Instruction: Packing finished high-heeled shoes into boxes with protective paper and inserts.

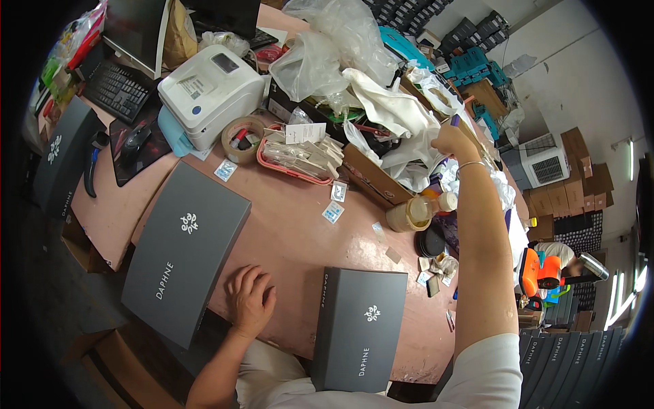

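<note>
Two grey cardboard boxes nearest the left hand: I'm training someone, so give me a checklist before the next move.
1. Left hand free: ok, it rests on the pink table with nothing visible in it.
2. Right hand free: cannot tell; it reaches among the plastic bags, grip unclear.
3. Wide grey box closed: ok, its top looks shut.
4. Narrow grey box closed: ok, likewise.
5. Both boxes fully on the table: not ok, both appear to overhang its near edge.

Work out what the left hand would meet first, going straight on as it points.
The left hand would probably meet the pink basket first, across the tabletop, though the hand's height is unclear.
</note>
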`<state>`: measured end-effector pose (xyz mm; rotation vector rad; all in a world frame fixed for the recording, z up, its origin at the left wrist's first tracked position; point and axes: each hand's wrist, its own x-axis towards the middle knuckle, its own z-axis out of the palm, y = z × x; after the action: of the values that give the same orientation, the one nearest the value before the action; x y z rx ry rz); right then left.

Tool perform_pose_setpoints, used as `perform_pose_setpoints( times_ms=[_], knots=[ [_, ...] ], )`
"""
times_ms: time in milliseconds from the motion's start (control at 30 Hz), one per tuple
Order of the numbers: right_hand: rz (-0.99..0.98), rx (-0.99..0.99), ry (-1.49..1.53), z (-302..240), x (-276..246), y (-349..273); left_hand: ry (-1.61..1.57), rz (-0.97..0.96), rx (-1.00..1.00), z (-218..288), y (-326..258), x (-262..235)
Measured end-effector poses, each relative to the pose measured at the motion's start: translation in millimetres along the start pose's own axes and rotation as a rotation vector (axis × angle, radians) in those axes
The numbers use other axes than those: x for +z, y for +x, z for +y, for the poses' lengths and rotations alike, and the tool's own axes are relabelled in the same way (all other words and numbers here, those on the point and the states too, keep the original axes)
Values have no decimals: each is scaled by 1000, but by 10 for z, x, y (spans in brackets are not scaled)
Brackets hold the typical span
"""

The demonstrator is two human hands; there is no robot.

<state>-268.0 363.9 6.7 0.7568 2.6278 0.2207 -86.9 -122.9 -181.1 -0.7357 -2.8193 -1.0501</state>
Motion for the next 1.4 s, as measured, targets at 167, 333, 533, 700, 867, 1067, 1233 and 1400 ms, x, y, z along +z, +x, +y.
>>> perform_pose_setpoints(
  times_ms=[167, 333, 533, 700, 867, 1067, 1233, 1400],
  knots=[
    [225, -61, 122, 369, 363, 148, -4, 7, 24, 0, 5, 10],
    [-3, 80, 181, 120, -341, -363, -8, 0, 6, -8, 7, 11],
    [107, -145, -325, 138, -311, -71, -17, 4, 6, 0, 8, 10],
    [43, -125, -397, -151, -269, -80, -27, 8, 9, 3, 20, 3],
    [25, -11, -433, -203, -156, 125, -34, -6, 14, 4, 14, -6],
    [60, -114, -539, -209, -282, 162, -34, -25, 6, -15, 7, 14],
    [-126, -83, -604, -321, -290, 186, -21, -14, 10, -44, 11, 22],
    [-199, 51, -410, -467, -210, 69, -24, -25, -5, -41, 16, 9]
  ],
)
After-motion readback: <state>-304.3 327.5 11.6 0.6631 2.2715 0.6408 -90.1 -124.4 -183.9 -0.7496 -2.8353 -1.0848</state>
